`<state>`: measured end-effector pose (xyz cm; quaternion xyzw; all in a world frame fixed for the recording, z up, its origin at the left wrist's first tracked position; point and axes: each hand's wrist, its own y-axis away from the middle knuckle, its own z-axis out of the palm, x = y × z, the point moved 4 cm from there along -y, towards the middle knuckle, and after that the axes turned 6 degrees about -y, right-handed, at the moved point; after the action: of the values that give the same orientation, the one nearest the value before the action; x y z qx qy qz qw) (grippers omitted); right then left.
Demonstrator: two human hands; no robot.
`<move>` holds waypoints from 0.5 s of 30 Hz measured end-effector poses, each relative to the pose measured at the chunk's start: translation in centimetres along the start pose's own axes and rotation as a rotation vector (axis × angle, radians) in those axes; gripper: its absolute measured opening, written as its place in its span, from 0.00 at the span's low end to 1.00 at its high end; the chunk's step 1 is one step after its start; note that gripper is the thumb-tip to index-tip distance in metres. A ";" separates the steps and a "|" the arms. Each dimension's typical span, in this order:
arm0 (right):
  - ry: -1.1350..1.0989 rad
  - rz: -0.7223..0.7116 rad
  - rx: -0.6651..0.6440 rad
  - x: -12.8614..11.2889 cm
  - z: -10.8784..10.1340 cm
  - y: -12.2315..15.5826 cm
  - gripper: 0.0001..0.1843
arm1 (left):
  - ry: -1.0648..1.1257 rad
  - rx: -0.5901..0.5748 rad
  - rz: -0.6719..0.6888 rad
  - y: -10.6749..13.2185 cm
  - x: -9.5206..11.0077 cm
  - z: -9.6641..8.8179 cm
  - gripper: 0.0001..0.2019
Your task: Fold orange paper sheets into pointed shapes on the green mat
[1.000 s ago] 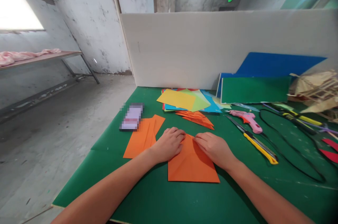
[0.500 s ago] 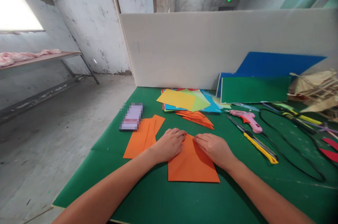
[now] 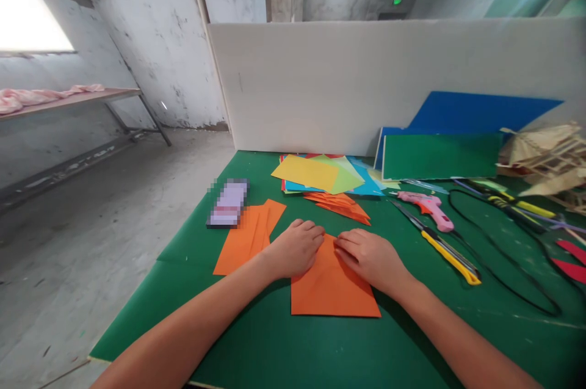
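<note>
An orange sheet of paper [image 3: 336, 291] lies on the green tabletop in front of me, its near edge straight. My left hand [image 3: 298, 248] rests on its far left part, fingers curled and pressed together at the far edge. On the far right part, my right hand [image 3: 370, 258] has its fingers bunched at the same edge, thumb tucked under. A small gap of paper shows between the two hands. The fingertips' exact hold is partly hidden. Left of my left hand are more orange sheets [image 3: 238, 242] with crease lines. Folded orange pieces [image 3: 341, 206] sit just beyond my hands.
Coloured paper [image 3: 304, 170] is stacked at the back. A blurred-out phone [image 3: 227, 204] lies left. To the right are a utility knife [image 3: 451, 258], a pink glue gun [image 3: 430, 209] and its black cord. A green board [image 3: 442, 157] leans near a white panel [image 3: 311, 90].
Both hands stay at the paper's far edge, with only slight finger movement. The sheet has hardly moved.
</note>
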<state>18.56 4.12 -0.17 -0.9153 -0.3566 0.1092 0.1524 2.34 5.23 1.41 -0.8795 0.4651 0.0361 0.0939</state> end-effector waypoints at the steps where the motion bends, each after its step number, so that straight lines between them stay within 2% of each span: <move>1: -0.043 0.024 0.006 0.0 -0.2 -0.1 0.13 | 0.019 0.002 -0.008 0.0 0.0 0.0 0.14; 7: -0.163 0.096 0.017 0.2 -0.2 -0.5 0.15 | 0.053 0.030 -0.032 0.2 -0.2 0.6 0.24; 15: -0.119 0.042 0.018 -0.1 -0.5 -0.6 0.16 | 0.020 0.039 -0.072 0.4 -0.1 0.5 0.22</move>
<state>18.30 4.41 0.55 -0.9131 -0.3446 0.1699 0.1367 1.97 5.25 0.88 -0.8941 0.4346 0.0150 0.1076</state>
